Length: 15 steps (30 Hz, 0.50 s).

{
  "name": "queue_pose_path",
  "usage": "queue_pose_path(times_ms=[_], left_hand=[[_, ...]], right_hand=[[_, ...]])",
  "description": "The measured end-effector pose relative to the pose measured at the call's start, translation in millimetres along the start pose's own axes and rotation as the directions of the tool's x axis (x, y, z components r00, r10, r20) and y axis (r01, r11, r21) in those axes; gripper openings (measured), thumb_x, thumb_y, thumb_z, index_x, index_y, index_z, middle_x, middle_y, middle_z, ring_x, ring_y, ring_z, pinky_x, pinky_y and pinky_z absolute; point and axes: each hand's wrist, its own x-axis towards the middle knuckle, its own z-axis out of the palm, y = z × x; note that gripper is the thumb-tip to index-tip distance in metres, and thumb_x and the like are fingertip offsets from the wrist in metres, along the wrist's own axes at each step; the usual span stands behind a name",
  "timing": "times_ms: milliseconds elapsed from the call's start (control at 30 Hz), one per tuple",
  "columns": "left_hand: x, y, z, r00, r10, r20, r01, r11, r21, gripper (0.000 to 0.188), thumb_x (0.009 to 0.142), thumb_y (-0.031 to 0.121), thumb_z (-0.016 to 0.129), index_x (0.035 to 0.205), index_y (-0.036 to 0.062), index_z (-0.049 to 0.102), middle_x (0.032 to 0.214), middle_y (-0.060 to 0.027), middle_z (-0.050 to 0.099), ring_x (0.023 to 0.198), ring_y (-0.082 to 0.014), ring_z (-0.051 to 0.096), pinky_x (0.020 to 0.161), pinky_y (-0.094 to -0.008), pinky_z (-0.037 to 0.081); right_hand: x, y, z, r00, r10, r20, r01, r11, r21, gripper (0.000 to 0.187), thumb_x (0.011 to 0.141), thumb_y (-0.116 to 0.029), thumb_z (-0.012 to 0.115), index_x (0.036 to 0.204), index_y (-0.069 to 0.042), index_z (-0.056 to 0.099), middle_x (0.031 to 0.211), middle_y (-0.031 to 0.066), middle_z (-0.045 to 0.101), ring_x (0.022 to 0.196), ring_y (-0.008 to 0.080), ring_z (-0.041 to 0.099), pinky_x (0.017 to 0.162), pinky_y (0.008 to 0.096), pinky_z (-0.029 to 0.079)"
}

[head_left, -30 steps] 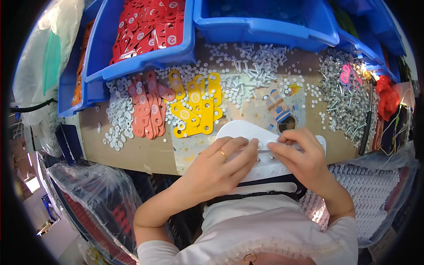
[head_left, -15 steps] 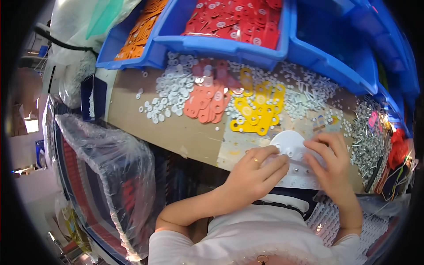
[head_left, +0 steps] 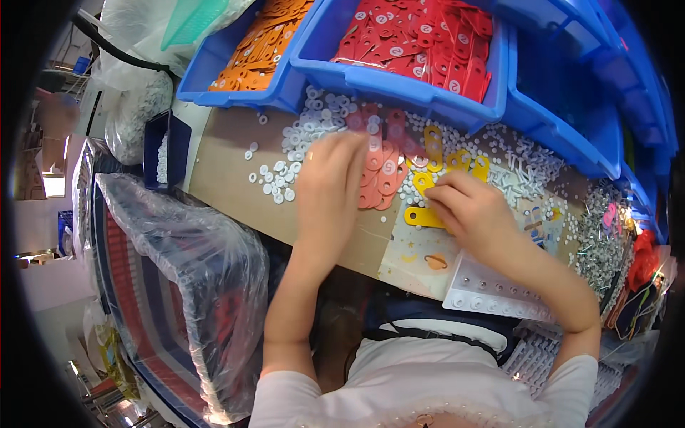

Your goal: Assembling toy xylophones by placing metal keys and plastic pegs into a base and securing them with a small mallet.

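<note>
My left hand (head_left: 330, 189) reaches over the white ring washers (head_left: 292, 171) beside the coral-pink plastic strips (head_left: 385, 175). Its fingers are bunched together, pointing away from me; what lies between them, if anything, is hidden. My right hand (head_left: 477, 214) is over the yellow plastic strips (head_left: 427, 217), with thumb and fingertips pinched close to them. I cannot make out what those fingertips hold. Below my right forearm, at the table's near edge, lies a whitish tray with rows of round sockets (head_left: 492, 291), partly covered by the arm.
Blue bins along the back hold orange strips (head_left: 260, 50) and red strips (head_left: 421, 43). Small white pegs (head_left: 524, 171) and metal screws (head_left: 596, 228) lie heaped to the right. A dark blue box (head_left: 165, 153) stands left, above a plastic-wrapped bundle (head_left: 185, 250).
Both hands have left the white rounded piece by the tray and moved left and farther out, to the washers and yellow strips. That piece no longer shows. The whole view has shifted slightly.
</note>
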Motion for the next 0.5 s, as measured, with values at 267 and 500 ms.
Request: queue_pose_path(times_ms=[267, 500], left_hand=[[16, -14, 25, 0.997, 0.044, 0.07, -0.06, 0.968, 0.242, 0.011, 0.082, 0.005, 0.063, 0.091, -0.0018, 0.063, 0.097, -0.0164, 0.062, 0.09, -0.0343, 0.059, 0.077, -0.0416, 0.048], [-57, 85, 7, 0.863, 0.301, 0.405, -0.112, 0.897, -0.429, 0.019, 0.075, -0.001, 0.071, 0.092, 0.0, 0.064, 0.092, -0.0108, 0.065, 0.078, -0.0268, 0.064, 0.07, -0.034, 0.052]], right_hand=[[-80, -27, -56, 0.881, 0.394, -0.263, -0.356, 0.917, 0.181, 0.016, 0.077, 0.006, 0.07, 0.091, -0.001, 0.068, 0.088, 0.0102, 0.066, 0.074, 0.0202, 0.064, 0.065, 0.0269, 0.051], [-152, -52, -61, 0.776, 0.621, -0.108, -0.559, 0.757, 0.337, 0.013, 0.078, 0.005, 0.068, 0.09, 0.001, 0.066, 0.085, 0.0097, 0.063, 0.077, 0.0208, 0.061, 0.066, 0.0284, 0.049]])
